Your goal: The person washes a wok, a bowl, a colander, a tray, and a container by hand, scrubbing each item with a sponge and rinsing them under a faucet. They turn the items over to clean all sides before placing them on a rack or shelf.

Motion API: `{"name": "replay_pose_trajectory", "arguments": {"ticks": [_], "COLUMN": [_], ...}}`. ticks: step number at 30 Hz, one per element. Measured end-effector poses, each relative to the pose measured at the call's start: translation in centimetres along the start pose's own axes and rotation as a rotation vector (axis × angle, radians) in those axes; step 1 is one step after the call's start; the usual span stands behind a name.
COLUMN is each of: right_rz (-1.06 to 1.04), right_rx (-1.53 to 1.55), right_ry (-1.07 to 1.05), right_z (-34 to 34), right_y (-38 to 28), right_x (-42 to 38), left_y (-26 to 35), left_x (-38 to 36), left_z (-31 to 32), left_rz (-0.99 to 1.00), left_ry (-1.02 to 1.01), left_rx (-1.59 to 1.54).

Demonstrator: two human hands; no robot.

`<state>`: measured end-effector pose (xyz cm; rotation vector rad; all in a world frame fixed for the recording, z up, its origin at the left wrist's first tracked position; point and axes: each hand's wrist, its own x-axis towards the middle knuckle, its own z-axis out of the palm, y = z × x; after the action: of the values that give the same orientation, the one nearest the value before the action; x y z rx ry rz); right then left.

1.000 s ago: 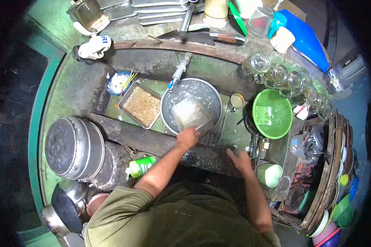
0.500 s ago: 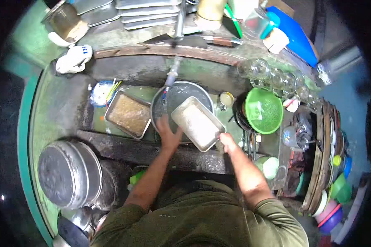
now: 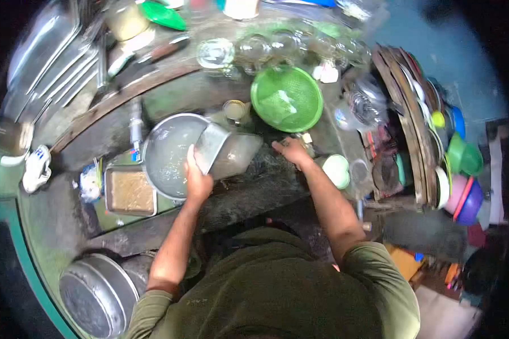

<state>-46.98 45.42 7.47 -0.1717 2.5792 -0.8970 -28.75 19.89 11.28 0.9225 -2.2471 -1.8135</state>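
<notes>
My left hand (image 3: 198,179) grips the near side of a rectangular metal pan (image 3: 212,146), which is tilted to the right over the rim of a round grey basin (image 3: 163,133). A sheet of cloudy water (image 3: 237,155) spills from the pan to the right, onto the dark wet sink floor. My right hand (image 3: 295,152) is off the pan, to the right of the water, with its fingers apart near several dark utensils that are hard to make out. A second rectangular pan (image 3: 154,195) with brownish, cloudy contents sits left of the basin.
A green colander (image 3: 287,99) and a small cup (image 3: 233,109) stand beyond my hands. Glass jars (image 3: 254,48) line the ledge. A pale green container (image 3: 336,171) is at the right, a large pot (image 3: 96,296) at the lower left, and a wooden rack (image 3: 404,124) farther right.
My view has swung to the right. The pan has gone from flat in both hands to tilted in my left hand, pouring water. My right hand has let go of it.
</notes>
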Motion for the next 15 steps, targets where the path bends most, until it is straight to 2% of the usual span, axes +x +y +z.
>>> {"name": "replay_pose_trajectory", "arguments": {"ticks": [1, 3, 5, 6, 8, 9, 11, 12, 13, 15], "right_rz": [0.024, 0.137, 0.235, 0.233, 0.273, 0.270, 0.105, 0.020, 0.157, 0.124], "right_rx": [0.004, 0.637, 1.052, 1.064, 0.475, 0.488, -0.347, -0.506, -0.514, -0.537], "right_ry": [0.015, -0.025, -0.002, 0.000, 0.098, 0.093, -0.017, -0.154, -0.215, -0.268], "right_z": [-1.8, -6.7, -11.4, -12.7, -13.5, -12.7, -9.8, -8.6, -9.0, -6.8], "right_y": [1.9, 4.7, 7.5, 9.8, 14.4, 16.1, 19.3, 20.5, 17.7, 19.4], "right_x": [-1.2, -3.5, -6.8, -7.3, -7.1, -6.4, -4.5, -3.1, -3.5, -2.1], "left_y": [-0.3, -0.4, 0.9, 1.5, 2.3, 2.2, 0.6, 1.2, 1.0, 0.3], "left_x": [-0.6, -1.7, -3.4, -4.3, -5.8, -6.4, -6.9, -8.0, -8.4, -9.0], "left_z": [1.0, 2.9, 4.4, 4.9, 5.6, 5.9, 5.8, 5.7, 5.7, 5.3], "left_rz": [0.296, 0.502, 0.476, 0.484, 0.611, 0.593, 0.822, 0.630, 0.674, 0.784], "left_ry": [0.127, 0.150, 0.153, 0.152, 0.161, 0.163, 0.198, 0.180, 0.222, 0.328], "left_rx": [0.335, 0.423, 0.463, 0.472, 0.566, 0.590, 0.586, 0.708, 0.701, 0.650]}}
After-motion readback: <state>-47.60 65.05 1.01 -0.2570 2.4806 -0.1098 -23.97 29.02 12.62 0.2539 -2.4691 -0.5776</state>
